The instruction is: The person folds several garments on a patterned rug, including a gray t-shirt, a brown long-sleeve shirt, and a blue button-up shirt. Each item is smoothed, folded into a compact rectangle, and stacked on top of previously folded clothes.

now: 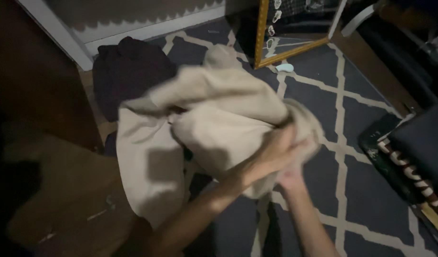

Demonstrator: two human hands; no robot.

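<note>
Both hands [285,159] are closed on a beige garment [214,128], bunched at its right end and held above the patterned rug [366,123]; it looks soft, light and floppy, best gathered by edges or seams, since loose folds sag toward the floor; beyond lie a dark clothes pile [128,71] and a gold-framed mirror [290,28], neither blocking.

A beige garment [214,128], soft and thick like a sweatshirt, is bunched up in mid-air above the patterned floor covering. Its bulk forms a rounded bundle at the centre, with folds running across the top. One long flat panel hangs down on the left, reaching toward the near side. The right end is gathered tight into a wad. Its edges are blurred, so finer details cannot be made out.
</note>
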